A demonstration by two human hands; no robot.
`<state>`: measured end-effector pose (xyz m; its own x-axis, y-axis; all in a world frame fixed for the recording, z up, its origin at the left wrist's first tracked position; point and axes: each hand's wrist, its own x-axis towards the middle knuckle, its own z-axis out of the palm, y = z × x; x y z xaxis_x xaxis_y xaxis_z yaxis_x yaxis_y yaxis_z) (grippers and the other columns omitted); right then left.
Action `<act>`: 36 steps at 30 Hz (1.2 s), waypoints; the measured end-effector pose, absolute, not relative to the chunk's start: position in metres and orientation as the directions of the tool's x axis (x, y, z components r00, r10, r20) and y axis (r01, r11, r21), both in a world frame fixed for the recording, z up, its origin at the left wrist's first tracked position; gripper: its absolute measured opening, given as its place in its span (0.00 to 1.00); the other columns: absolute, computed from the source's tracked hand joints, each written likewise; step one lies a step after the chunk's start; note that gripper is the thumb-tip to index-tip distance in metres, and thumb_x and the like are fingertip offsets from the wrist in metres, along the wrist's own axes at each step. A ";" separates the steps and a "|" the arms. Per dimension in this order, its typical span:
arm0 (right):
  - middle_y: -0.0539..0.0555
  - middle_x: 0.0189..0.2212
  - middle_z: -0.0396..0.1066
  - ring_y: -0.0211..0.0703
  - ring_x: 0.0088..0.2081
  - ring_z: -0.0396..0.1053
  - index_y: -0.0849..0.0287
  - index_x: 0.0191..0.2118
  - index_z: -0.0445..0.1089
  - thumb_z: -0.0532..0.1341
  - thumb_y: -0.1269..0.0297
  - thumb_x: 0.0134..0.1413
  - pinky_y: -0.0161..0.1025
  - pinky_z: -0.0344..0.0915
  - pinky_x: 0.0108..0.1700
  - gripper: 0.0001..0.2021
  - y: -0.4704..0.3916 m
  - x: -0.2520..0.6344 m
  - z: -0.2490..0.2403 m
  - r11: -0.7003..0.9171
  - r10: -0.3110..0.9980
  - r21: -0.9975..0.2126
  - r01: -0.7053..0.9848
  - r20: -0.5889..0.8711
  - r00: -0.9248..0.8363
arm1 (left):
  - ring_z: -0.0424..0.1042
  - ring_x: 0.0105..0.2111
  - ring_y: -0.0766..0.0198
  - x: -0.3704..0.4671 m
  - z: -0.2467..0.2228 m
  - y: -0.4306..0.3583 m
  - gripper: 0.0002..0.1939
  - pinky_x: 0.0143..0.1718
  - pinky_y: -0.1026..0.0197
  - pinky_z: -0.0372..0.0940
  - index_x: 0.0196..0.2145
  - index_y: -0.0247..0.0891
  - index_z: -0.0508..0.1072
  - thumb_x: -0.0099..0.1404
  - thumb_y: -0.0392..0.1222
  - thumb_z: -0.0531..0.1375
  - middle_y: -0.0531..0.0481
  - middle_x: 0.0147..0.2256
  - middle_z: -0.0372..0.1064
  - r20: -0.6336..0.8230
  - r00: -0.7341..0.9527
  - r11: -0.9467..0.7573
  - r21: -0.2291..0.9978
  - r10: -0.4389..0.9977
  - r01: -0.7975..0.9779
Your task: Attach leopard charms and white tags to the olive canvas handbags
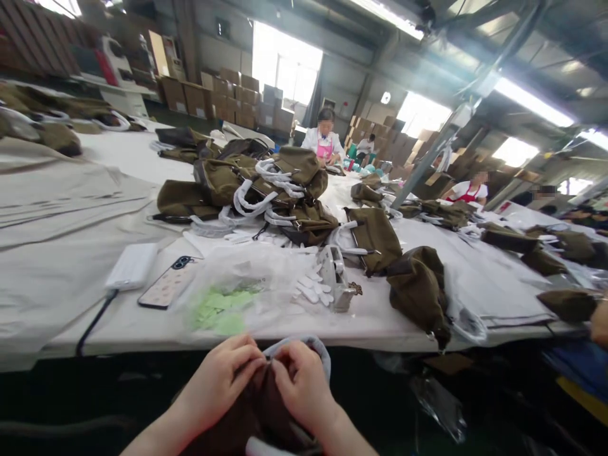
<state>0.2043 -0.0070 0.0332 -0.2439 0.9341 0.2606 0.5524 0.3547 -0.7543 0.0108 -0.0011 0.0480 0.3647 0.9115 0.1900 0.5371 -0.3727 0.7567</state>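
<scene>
Low in front of me, just off the table's near edge, both my hands pinch the top edge of a dark brown bag (256,405). My left hand (228,370) has thumb and fingertips closed on the edge from the left. Close beside it, my right hand (306,380) grips the same edge, the fingertips of the two hands almost meeting. A small dark piece shows between them, too small to make out. The bag's handle (324,358), wrapped in pale padding, curves up behind my right hand.
A white table (142,332) spans the view. On it lie a phone (168,282), a white power bank (132,266) with a cable, a plastic bag of green slips (225,307), a tape dispenser (338,278) and a heap of olive bags (256,183). A co-worker (324,139) sits across.
</scene>
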 end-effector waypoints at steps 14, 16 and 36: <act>0.49 0.19 0.68 0.26 0.12 0.48 0.62 0.31 0.71 0.68 0.43 0.46 0.29 0.41 0.15 0.23 -0.003 0.185 -0.005 -0.431 0.867 -0.802 -0.414 -0.239 -0.438 | 0.70 0.32 0.64 0.017 0.078 0.025 0.15 0.35 0.64 0.66 0.27 0.39 0.73 0.69 0.44 0.54 0.50 0.30 0.70 0.332 0.259 -0.421 0.742 0.907 0.522; 0.48 0.17 0.67 0.25 0.11 0.48 0.62 0.30 0.71 0.69 0.44 0.45 0.28 0.39 0.14 0.22 -0.003 0.184 -0.007 -0.453 0.858 -0.764 -0.459 -0.235 -0.456 | 0.71 0.34 0.64 0.015 0.080 0.037 0.14 0.38 0.63 0.67 0.29 0.39 0.75 0.69 0.45 0.54 0.49 0.32 0.71 0.352 0.249 -0.431 0.723 0.902 0.540; 0.52 0.17 0.68 0.29 0.15 0.57 0.67 0.29 0.73 0.70 0.37 0.34 0.28 0.48 0.18 0.31 -0.005 0.193 -0.014 -0.483 0.795 -0.746 -0.458 -0.155 -0.586 | 0.75 0.43 0.53 0.047 0.087 0.251 0.05 0.47 0.54 0.67 0.31 0.36 0.78 0.61 0.40 0.64 0.45 0.37 0.78 -0.273 0.156 -0.071 0.299 0.949 0.952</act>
<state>0.1926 -0.0049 -0.0143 -0.5857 0.7955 -0.1554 -0.4581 -0.4831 -0.7462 0.0467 0.2515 0.0874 0.1564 0.9493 -0.2729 0.9516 -0.0709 0.2990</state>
